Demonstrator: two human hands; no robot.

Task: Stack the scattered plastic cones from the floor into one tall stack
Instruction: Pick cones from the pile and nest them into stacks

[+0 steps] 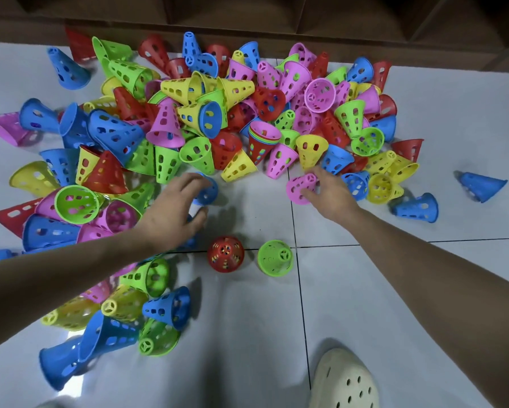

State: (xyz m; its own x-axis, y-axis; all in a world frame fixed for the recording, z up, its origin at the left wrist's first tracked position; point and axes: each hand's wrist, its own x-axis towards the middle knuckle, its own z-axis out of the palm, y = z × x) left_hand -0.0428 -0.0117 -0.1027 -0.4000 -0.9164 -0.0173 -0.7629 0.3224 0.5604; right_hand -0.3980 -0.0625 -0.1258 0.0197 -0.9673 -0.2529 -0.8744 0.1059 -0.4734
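While both arms reach over the floor [365, 290]:
left hand [171, 213]: fingers curled round blue cone [207, 191]
right hand [328, 195]: pinching pink cone [299, 187]
red stack [225, 254]: upright, beside green cone [275, 257]

A: What can't you make out?
B: My left hand [173, 213] covers most of a blue cone [207, 191]. The magenta cone [7, 126] runs off the left edge.
A: And near your feet?
B: My shoe [344, 381] is cut off below.
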